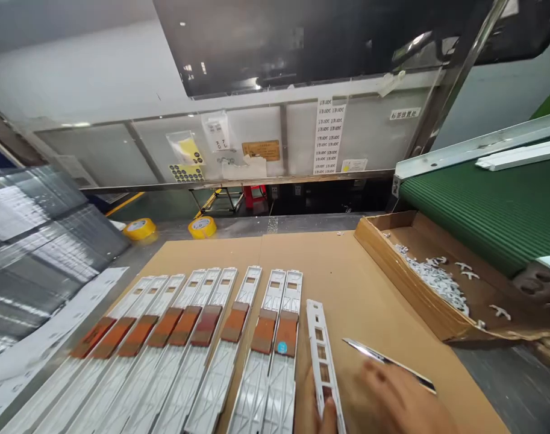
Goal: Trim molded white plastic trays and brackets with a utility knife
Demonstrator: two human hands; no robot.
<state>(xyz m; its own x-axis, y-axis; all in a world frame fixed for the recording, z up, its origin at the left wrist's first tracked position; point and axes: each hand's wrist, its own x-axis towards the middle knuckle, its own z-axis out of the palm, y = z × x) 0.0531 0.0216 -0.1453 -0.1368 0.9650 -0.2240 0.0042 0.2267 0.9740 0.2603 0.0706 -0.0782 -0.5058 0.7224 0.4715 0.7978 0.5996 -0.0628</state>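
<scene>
At bottom edge of cardboard-covered surface [347, 271]: right hand [392, 401] holds thin metal blade [387, 361], grip pinched around it. Left hand [320, 419] barely in view, thumb pressing on lone white plastic strip [322, 355]; grip indeterminate. Row of white strips [188, 349] just left. Cardboard tray [405, 271] holds white scraps.

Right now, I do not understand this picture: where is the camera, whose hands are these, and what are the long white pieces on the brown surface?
The camera sits on a person's head and looks down at a workbench. On a cardboard sheet lies a row of long white plastic frames, most with a brown patch across the middle. The right hand holds a thin metal blade. The left hand, barely visible at the bottom edge, touches a single white frame. To the right stand a cardboard tray of small white plastic scraps and a green conveyor belt.
</scene>
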